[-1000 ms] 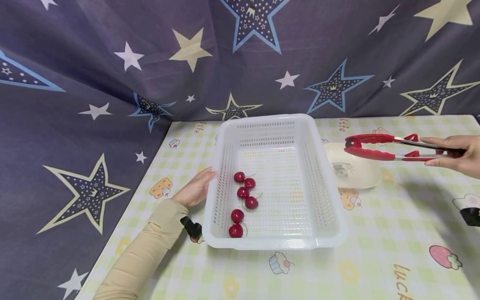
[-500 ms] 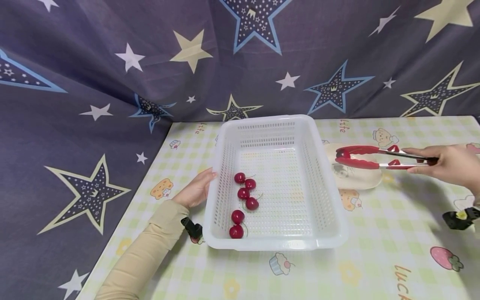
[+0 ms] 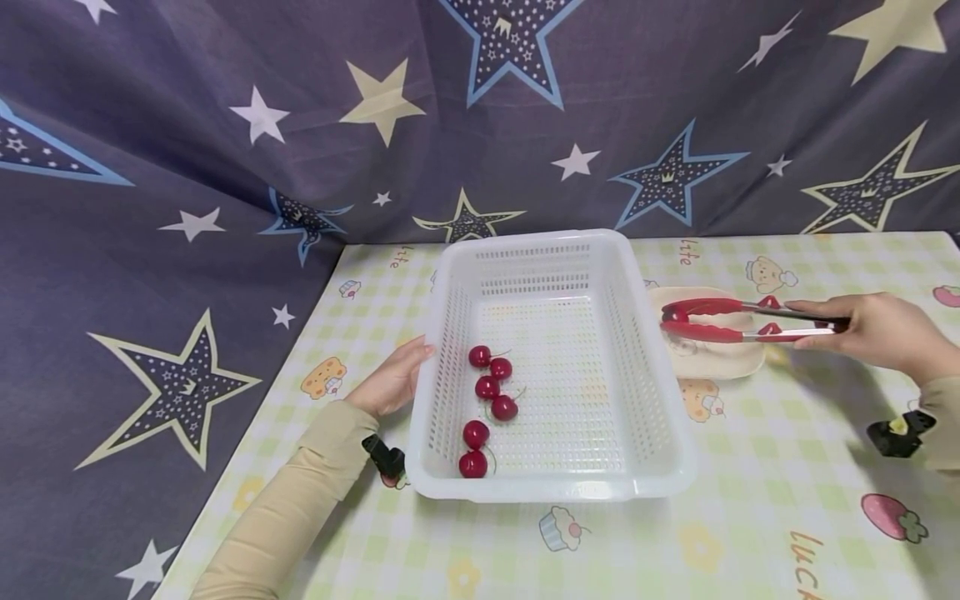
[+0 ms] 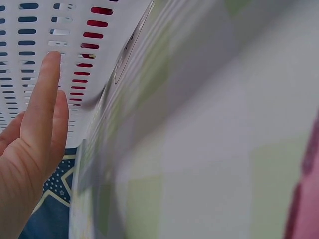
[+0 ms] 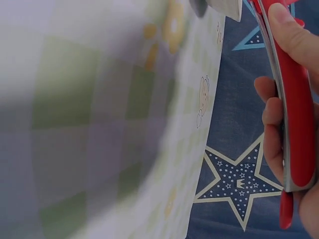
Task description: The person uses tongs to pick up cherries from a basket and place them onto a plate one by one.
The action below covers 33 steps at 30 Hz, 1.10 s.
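Note:
My right hand [image 3: 873, 329] grips red-and-silver tongs [image 3: 750, 335] by their handles; in the right wrist view its fingers curl round the red handle [image 5: 295, 119]. Pinched in the tips of the tongs is one cherry [image 3: 677, 315], over a cream plate [image 3: 738, 362]. Against the outer left side of a white plastic basket [image 3: 551, 487] rests my left hand [image 3: 393, 377]. The left wrist view has that hand [image 4: 37, 132] with straight fingers touching the slotted wall [image 4: 45, 30]. Several cherries [image 3: 487, 387] with stems lie along the left of the basket floor.
A checked, patterned tablecloth [image 3: 765, 500] covers the table under basket and plate. Dark star-print fabric [image 3: 480, 167] hangs behind the table and down its left side. The basket's right wall stands next to the plate and hides part of it.
My right hand has moved left and slightly down, bringing the tongs and the pinched cherry lower over the plate. My left hand and the basket have stayed in place.

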Available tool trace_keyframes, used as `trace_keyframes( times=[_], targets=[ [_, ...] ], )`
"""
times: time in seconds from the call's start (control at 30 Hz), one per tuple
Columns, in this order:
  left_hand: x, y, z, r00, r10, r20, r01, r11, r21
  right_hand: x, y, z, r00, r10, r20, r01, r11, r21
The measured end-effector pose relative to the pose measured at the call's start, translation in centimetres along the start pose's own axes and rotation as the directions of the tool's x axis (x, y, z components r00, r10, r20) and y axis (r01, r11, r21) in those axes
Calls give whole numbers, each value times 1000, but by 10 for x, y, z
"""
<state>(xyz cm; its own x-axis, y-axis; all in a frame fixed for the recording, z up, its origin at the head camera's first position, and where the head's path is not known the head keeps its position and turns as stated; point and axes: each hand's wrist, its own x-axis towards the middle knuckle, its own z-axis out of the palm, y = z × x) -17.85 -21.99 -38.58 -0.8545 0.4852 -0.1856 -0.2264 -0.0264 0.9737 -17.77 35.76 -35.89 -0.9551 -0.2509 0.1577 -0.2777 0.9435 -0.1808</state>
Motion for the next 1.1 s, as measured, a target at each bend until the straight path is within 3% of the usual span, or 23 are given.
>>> trace_keyframes(
  times=[0.37,0.83,1.1],
  targets=[
    [1,0,0,1000,-6,11,6,1000,-1,6,-2,1,996,43,73,-43,999,2],
    [0,0,0,1000,-8,11,8,1000,-4,7,-2,1,996,47,70,-46,999,-16],
    [0,-1,0,1000,-7,4,7,1000,-11,6,-3,1,999,48,23,-47,999,-12]
  ],
)
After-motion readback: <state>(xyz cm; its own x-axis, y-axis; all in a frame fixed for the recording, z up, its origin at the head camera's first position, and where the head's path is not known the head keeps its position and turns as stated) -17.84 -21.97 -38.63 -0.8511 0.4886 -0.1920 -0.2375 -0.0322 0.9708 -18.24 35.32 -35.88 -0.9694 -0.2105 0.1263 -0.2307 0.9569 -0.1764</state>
